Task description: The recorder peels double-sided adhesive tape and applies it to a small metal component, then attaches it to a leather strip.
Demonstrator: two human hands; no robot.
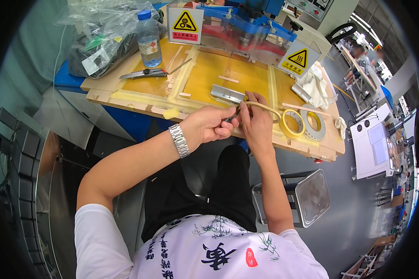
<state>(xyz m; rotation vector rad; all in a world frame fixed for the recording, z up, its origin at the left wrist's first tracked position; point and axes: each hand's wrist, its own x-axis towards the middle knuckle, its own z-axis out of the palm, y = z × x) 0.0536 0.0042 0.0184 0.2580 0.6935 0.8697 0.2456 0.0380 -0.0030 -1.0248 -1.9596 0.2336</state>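
My left hand [212, 124], with a metal-band watch [179, 140] on its wrist, is closed around a small dark thing [229, 118] that its fingers mostly hide. Beside it, my right hand [257, 122] pinches a narrow yellowish strip [264, 106], which loops off to the right. The fingertips of both hands meet over the bench's front edge. Just beyond them lies a silver metal angle piece [227, 94]. A yellow tape roll [292, 124] rests right of my right hand, with a wider grey-rimmed roll [315, 124] beside it.
A wooden board with yellow panels [209, 69] tops the bench. A utility knife [144, 73], a water bottle [149, 39] and a plastic-wrapped bundle [102, 51] stand or lie at left. Behind are a blue-framed machine [246, 21] and white cloth [315, 86]. A stool [313, 197] stands right.
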